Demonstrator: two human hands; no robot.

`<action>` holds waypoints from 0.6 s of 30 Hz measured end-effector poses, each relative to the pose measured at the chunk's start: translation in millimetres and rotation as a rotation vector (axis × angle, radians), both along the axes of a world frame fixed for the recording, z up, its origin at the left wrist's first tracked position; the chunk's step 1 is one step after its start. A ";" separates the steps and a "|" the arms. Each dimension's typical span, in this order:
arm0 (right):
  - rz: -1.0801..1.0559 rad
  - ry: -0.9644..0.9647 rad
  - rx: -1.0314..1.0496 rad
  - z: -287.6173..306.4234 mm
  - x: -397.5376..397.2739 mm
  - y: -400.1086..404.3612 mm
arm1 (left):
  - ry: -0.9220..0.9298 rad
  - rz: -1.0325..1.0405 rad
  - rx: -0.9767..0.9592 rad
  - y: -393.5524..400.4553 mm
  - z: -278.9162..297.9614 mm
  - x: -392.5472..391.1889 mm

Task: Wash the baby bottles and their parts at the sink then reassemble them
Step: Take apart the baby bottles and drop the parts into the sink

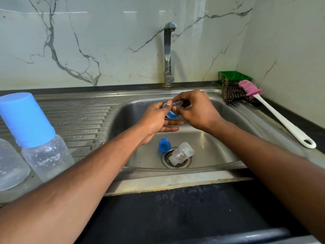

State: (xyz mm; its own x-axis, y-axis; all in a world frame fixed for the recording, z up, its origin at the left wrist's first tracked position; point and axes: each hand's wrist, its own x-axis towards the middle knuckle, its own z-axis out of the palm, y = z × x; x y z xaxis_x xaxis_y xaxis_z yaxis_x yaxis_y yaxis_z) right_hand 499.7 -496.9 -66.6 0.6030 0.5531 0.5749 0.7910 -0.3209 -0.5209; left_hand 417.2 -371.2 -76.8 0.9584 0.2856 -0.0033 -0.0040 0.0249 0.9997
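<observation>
The hands are together over the far part of the sink: the left hand holds the blue ring with its thumb on the upper edge, and the right hand pinches the clear teat that sticks out of the ring. I judge the teat soft and bendy, and slippery if it is wet, so it is better to hold it at the thick base than at the thin tip; the ring looks stiff and light, and its edge gives a sure hold. Below the hands, on the sink floor, a small clear bottle lies on its side across the drain, with a blue cap touching it at the left. Both look like light plastic that rolls easily, and the bottle is best taken around its body. On the drainboard at the near left stands a capped bottle, tilted in this wide view, close to the near edge, so the left forearm could knock it. A second clear bottle is beside it, partly cut off. The tap stands just behind the hands, with no water running as far as I can see. On the right counter lie a brush, a cloth and a green box, well apart from the hands. The basin walls leave open room to move down and to both sides.
</observation>
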 end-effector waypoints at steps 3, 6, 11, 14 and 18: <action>-0.007 -0.026 0.014 0.2 -2.6 1.5 | -0.021 0.018 -0.010 -0.7 0.9 -0.6; -0.030 -0.074 0.008 0.9 -3.6 4.1 | -0.050 0.031 -0.041 -2.1 2.6 0.3; -0.052 -0.055 0.007 -1.4 -1.4 5.8 | -0.058 0.053 0.002 -4.7 -0.6 3.3; -0.037 0.013 0.014 -3.0 2.4 4.8 | -0.039 0.019 0.064 -1.5 -4.2 4.3; 0.056 0.190 0.045 -4.5 11.8 1.1 | -0.023 -0.044 0.157 2.9 -6.5 4.0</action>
State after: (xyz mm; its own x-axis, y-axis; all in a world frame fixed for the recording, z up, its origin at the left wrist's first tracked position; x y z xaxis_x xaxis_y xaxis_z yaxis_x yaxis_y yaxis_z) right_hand 511.5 -495.8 -71.1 0.6720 0.5652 0.4785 0.6928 -0.2518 -0.6757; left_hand 421.1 -368.3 -83.3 0.9691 0.2390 0.0604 -0.0295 -0.1306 0.9910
